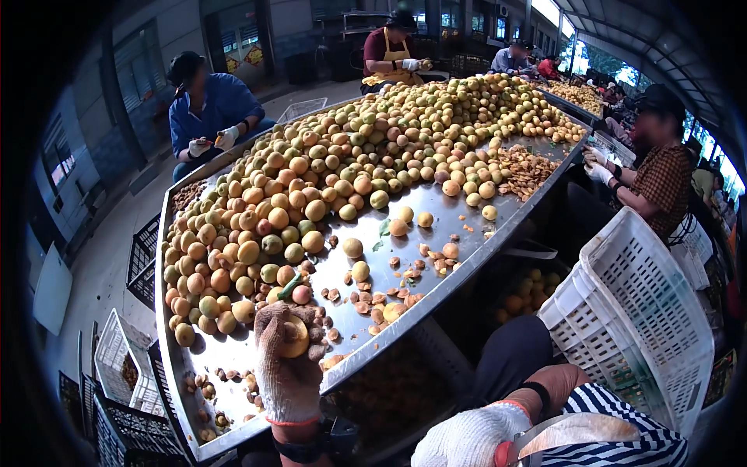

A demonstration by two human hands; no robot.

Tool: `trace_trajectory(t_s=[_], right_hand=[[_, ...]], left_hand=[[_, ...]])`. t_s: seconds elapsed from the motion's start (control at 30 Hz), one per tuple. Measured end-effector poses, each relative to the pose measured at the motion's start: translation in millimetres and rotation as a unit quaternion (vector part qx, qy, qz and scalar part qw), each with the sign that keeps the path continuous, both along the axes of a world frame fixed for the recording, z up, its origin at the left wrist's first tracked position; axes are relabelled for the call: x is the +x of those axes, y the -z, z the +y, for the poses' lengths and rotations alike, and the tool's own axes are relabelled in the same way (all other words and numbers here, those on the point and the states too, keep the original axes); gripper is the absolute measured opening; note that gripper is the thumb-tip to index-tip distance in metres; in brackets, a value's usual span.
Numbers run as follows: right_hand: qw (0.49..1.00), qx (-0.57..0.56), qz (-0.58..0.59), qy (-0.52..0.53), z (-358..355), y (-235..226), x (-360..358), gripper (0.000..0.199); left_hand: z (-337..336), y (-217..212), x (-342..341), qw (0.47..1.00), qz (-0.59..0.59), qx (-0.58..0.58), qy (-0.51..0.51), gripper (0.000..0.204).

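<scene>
My left hand (274, 377), in a stained white knit glove, is closed around a yellow-orange apricot (295, 337) above the near edge of the metal table. A big heap of apricots (311, 175), green-yellow to orange, spreads over the tabletop beyond it. Just past my fingers lies a narrow green thing (290, 286) among the fruit. Brown pits and bits (373, 300) are scattered to the right of this hand. My right hand (467, 437), also gloved, is low at the bottom edge, below the table; its fingers are out of sight, so what it may hold is hidden.
The raised rim of the metal table (436, 300) runs between my hands. White plastic crates (615, 335) stand at right, and fruit lies under the table. Black crates (124, 428) stand at left. Several gloved people (214, 113) sit around the table.
</scene>
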State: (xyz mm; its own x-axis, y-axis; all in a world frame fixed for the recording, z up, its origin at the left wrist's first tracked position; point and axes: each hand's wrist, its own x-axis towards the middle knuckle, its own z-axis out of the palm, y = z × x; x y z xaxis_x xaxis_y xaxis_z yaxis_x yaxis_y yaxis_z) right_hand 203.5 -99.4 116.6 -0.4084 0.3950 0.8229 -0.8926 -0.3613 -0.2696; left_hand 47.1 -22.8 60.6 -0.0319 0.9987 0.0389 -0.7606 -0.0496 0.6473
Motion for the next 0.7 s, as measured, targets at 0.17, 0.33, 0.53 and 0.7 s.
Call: trace_trajectory(t_s=[0.17,0.33,0.53,0.7], right_hand=[[0.999,-0.017,0.025,-0.030,-8.9,0.0,-5.0,0.025],[0.998,0.030,-0.054,0.028,0.1,0.4,6.8,0.025],[0.934,0.153,-0.271,0.172,25.2,15.5,45.3,0.021],[0.823,-0.253,-0.470,0.196,54.4,-0.9,64.8,0.022]], left_hand=[[-0.4,0.6,-3.5,1.000,0.005,-0.001,0.002,0.028],[3.2,4.1,0.8,1.000,-0.017,-0.020,0.011,0.026],[4.2,3.3,5.7,0.999,0.034,-0.001,-0.041,0.030],[12.0,18.2,1.8,0.998,0.029,0.033,-0.049,0.031]])
